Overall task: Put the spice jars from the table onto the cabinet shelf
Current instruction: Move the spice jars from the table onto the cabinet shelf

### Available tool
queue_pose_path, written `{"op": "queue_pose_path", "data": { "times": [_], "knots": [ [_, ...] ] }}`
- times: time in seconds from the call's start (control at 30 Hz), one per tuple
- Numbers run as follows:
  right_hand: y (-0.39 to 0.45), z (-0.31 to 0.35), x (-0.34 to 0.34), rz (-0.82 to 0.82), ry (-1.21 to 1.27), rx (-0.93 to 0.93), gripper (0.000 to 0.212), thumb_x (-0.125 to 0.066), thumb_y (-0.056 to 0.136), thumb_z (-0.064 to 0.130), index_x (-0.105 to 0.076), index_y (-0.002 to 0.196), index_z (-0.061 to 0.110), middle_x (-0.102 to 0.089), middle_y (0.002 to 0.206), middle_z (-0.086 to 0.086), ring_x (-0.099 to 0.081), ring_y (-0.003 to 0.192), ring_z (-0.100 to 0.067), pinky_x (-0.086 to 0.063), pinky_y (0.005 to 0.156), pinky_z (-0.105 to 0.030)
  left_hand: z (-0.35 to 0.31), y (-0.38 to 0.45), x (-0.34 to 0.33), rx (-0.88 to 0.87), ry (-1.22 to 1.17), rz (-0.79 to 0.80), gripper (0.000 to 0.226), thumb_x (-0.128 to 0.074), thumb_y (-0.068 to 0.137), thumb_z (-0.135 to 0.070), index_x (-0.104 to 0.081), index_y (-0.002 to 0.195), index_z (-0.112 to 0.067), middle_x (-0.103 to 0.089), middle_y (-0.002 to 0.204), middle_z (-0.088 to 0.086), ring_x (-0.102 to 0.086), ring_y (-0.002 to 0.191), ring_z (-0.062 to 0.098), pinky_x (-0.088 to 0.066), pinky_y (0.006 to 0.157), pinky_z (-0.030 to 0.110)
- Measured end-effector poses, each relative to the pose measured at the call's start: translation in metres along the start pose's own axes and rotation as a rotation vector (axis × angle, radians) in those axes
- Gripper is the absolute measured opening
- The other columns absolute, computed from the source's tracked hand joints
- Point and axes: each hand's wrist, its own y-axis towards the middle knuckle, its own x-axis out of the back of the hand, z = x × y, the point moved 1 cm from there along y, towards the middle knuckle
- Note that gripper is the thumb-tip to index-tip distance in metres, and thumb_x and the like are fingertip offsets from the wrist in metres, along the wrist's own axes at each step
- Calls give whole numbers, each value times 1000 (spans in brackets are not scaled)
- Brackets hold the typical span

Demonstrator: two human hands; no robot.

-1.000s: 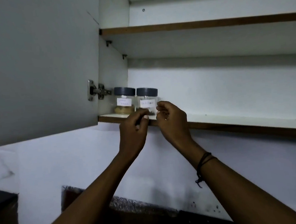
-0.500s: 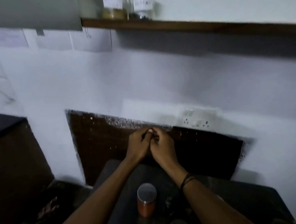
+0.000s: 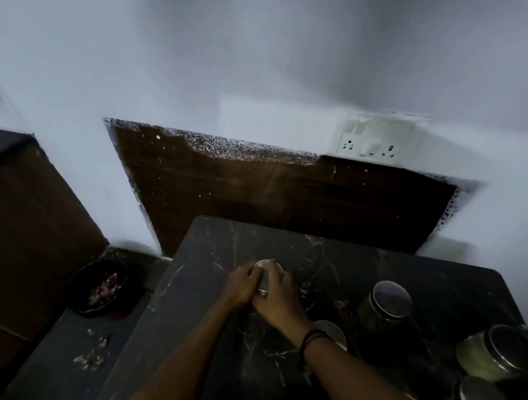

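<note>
On the middle of the dark marble-patterned table top (image 3: 221, 304), the fingers (image 3: 274, 271) of the right hand (image 3: 277, 298) and the left hand (image 3: 240, 287) curl around one small jar with a silver metal lid (image 3: 265, 280). The jar seems upright, lid up, but its body is hidden. Free table surface lies toward the far edge and the left edge. To the right stand more lidded glass jars (image 3: 385, 305), tilted in the view, near the right edge.

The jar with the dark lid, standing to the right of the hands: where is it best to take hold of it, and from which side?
Take the jar around its glass wall just below the lid, coming from above and the left, probably. It stands upright, with bare table on that side.
</note>
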Motion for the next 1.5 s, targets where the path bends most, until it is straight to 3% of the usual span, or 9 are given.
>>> {"op": "queue_pose_path", "data": {
  "times": [0.1,0.23,0.37,0.53,0.67,0.8,0.97,1.3,1.5],
  "knots": [
    [-1,-8,-9,15,-41,14,97,-71,80,43,-2,149,42,-18,148,-13,-35,132,-32,-43,96,-40,3,-3,-4,60,-147,-16,27,-38,105,-28,-62,116,-28,-66,103,-9,-66,89,0,-48,68,13],
    [5,-14,-4,-67,67,-35,88,-77,78,33,-20,145,44,-22,140,-5,-43,122,-20,-51,91,-30,3,-5,-6,148,-300,-38,34,-37,105,-33,-62,116,-13,-66,109,6,-67,96,13,-56,79,26],
    [7,-14,16,-183,324,32,78,-78,76,26,-32,138,36,-34,139,2,-41,119,-10,-41,86,-15,-1,-6,1,188,-407,-205,40,-38,105,-32,-63,106,-2,-66,104,15,-65,97,28,-55,87,43],
    [9,-9,48,-58,724,26,73,-69,75,24,-32,136,39,-50,136,-3,-55,117,-20,-50,93,-39,-6,-10,13,100,-456,-242,27,-49,101,-26,-59,87,-5,-63,91,16,-61,87,31,-52,77,40],
    [12,-8,63,26,936,-62,63,-58,75,31,-41,135,28,-56,129,-17,-60,111,-34,-52,93,-53,-17,-18,13,111,-664,-123,32,-53,96,-39,-64,102,-9,-69,106,12,-66,101,29,-54,79,36],
    [5,-2,64,94,1005,-50,45,-46,85,41,-58,124,22,-67,119,-13,-68,104,-30,-57,80,-44,-33,-30,8,154,-855,-25,57,-62,84,-54,-59,124,-14,-68,119,12,-67,109,28,-57,80,40],
    [-10,-2,52,115,1122,-127,49,-42,84,45,-61,120,19,-71,109,-12,-71,91,-25,-58,66,-38,-37,-47,-1,168,-887,-103,67,-67,76,-56,-54,124,-12,-65,122,16,-67,107,33,-58,85,48],
    [-26,14,60,123,1215,-130,45,-35,97,39,-55,133,20,-67,120,-16,-72,96,-25,-59,68,-38,-52,-64,8,99,-908,-138,62,-67,81,-52,-55,122,-8,-64,123,22,-66,110,39,-51,96,60],
    [-25,84,140,95,1216,137,41,-42,91,30,-61,124,16,-70,113,-12,-66,99,-27,-56,73,-36,-145,-56,50,-95,-904,-155,61,-68,82,-48,-58,116,1,-66,116,26,-67,102,39,-52,93,56]
  ]
}}
